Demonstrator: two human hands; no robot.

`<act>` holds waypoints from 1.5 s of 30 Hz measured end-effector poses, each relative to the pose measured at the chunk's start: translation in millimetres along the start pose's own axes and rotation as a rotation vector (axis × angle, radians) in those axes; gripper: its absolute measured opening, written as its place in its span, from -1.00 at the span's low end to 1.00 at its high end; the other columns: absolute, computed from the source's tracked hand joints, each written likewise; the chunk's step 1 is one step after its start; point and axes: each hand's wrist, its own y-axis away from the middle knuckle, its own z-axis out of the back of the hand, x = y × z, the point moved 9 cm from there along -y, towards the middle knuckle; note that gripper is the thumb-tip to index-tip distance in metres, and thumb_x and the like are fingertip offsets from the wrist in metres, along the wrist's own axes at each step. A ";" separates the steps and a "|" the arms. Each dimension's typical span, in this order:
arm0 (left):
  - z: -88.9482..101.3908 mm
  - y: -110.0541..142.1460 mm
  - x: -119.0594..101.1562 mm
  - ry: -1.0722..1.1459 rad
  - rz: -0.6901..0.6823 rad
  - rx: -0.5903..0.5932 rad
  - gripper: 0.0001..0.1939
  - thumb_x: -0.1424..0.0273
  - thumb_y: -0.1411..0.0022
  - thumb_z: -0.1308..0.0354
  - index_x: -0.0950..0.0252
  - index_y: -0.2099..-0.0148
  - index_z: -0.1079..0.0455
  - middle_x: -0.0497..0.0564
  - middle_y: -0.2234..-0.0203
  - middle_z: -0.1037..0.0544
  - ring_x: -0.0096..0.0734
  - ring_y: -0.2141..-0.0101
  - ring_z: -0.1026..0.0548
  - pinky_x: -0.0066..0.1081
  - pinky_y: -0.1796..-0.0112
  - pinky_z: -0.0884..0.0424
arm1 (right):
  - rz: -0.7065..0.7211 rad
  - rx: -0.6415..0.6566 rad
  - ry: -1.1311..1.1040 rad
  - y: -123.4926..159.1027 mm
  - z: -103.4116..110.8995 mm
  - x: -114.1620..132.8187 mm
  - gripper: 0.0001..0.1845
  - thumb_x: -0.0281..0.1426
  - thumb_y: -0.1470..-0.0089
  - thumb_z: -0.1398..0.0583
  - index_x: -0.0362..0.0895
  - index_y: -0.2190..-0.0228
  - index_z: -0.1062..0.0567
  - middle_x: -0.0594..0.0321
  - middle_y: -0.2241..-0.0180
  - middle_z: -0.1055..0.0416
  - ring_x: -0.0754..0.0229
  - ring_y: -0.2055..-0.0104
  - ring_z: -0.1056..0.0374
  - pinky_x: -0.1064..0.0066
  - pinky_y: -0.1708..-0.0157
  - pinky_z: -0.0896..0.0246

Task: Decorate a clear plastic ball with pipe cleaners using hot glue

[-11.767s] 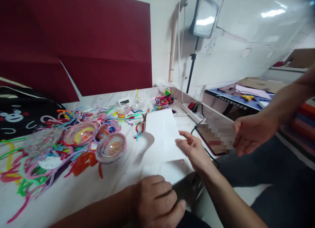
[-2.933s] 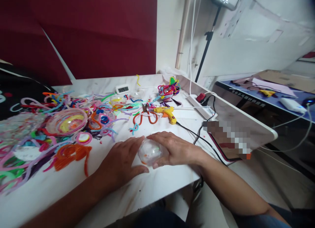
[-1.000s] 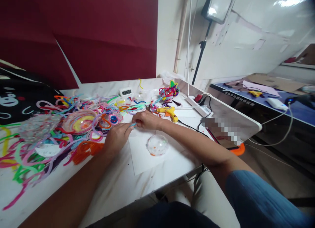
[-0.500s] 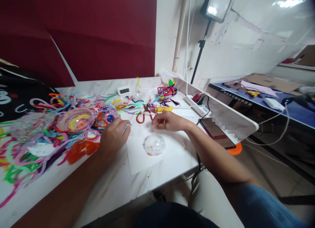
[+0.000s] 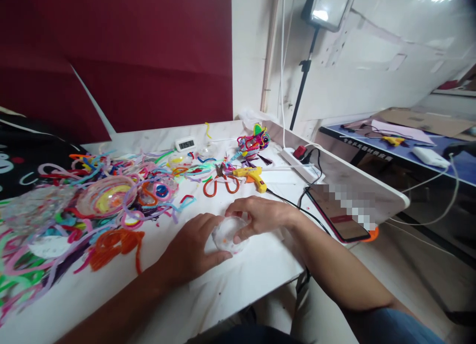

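Note:
A clear plastic dome (image 5: 226, 233) with small coloured specks inside rests on a white sheet of paper (image 5: 256, 264) near the table's front edge. My left hand (image 5: 191, 247) cups its left side, fingers curved against it. My right hand (image 5: 260, 216) curls over its right and top side. Both hands touch the dome, which stays on the paper.
A heap of coloured pipe cleaners (image 5: 111, 205) and pipe-cleaner-wrapped bowls (image 5: 106, 198) fills the table's left. Behind the hands lie red-handled scissors (image 5: 219, 183), a yellow glue gun (image 5: 253, 175) with its black cord, a small digital clock (image 5: 185, 144), a power strip (image 5: 301, 165) and a phone (image 5: 342, 215).
Both hands have come back from the pipe cleaners and scissors area to the dome and now hold it from both sides. The blue pipe cleaner piece is no longer in my left hand.

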 end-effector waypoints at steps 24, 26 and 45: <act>-5.7 -123.1 72.1 -0.236 0.154 -0.020 -0.74 0.35 -0.28 -0.01 0.28 0.15 -0.51 0.15 0.11 -0.56 -0.16 0.14 -0.52 -0.27 0.16 -0.44 | -0.240 -0.327 0.203 -13.2 20.2 -34.6 -0.78 -0.38 -0.18 -0.15 -0.15 0.23 -0.59 0.03 0.25 -0.57 0.08 0.20 -0.45 0.37 0.27 -0.14; -7.8 -124.2 77.6 -0.214 0.146 -0.046 -0.74 0.34 -0.29 0.00 0.29 0.23 -0.51 0.14 0.20 -0.59 -0.18 0.18 -0.53 -0.29 0.17 -0.43 | -0.259 -0.366 0.195 -13.2 23.8 -39.7 -0.79 -0.39 -0.17 -0.15 -0.15 0.25 -0.59 0.03 0.26 -0.57 0.07 0.19 -0.45 0.36 0.24 -0.17; 31.3 -76.0 18.6 -0.047 -0.027 -0.214 -0.75 0.31 -0.35 -0.04 0.29 0.26 -0.50 0.01 0.35 -0.60 -0.37 0.31 -0.53 -0.43 0.24 -0.37 | 0.200 -0.621 0.093 -10.2 42.4 -23.1 -0.88 -0.48 -0.19 -0.19 -0.19 0.26 -0.55 0.12 0.27 -0.51 0.19 0.21 -0.39 0.43 0.24 -0.17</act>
